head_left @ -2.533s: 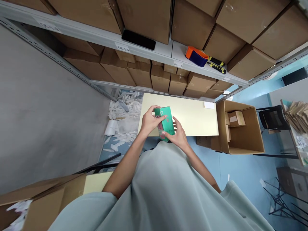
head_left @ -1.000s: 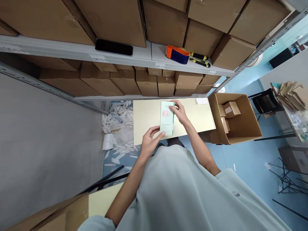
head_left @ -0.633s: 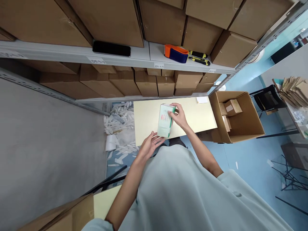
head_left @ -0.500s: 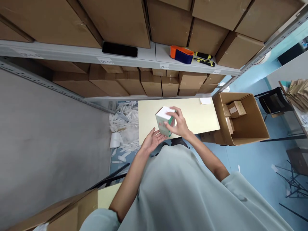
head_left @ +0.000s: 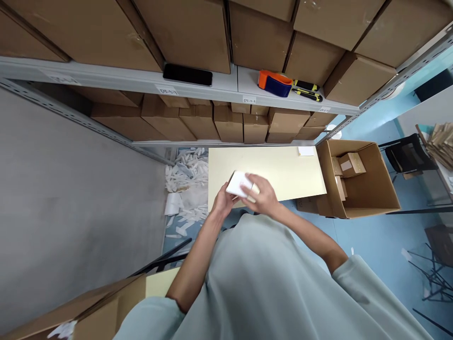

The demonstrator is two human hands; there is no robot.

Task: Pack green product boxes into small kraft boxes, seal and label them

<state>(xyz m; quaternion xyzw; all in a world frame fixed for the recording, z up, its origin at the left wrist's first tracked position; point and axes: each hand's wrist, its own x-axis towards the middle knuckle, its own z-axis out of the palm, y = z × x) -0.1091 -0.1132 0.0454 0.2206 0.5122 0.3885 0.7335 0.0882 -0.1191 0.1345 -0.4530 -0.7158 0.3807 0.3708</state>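
Note:
Between my two hands is a small white carton (head_left: pixel 238 183), held above the near edge of a pale yellow tabletop (head_left: pixel 272 165). My left hand (head_left: pixel 223 202) grips the carton from its left side and below. My right hand (head_left: pixel 261 194) closes on its right side, fingers over the top corner and thumb in front. Mostly a plain white face of the carton shows; its other sides are covered by my fingers or turned away.
Beyond the tabletop stands a metal shelf (head_left: pixel 226 94) packed with brown boxes, holding a phone (head_left: pixel 187 74), an orange-and-blue tape dispenser (head_left: pixel 275 83) and yellow-black cutters (head_left: pixel 307 90). An open cardboard box (head_left: pixel 375 184) is at right. Paper scraps (head_left: pixel 187 174) lie at left; a white slip (head_left: pixel 306 151) is on the tabletop.
The carton has tilted and turned, so its printed green-and-white side no longer shows. My left hand has gone from lying open beneath it to gripping its side. The view has shifted slightly.

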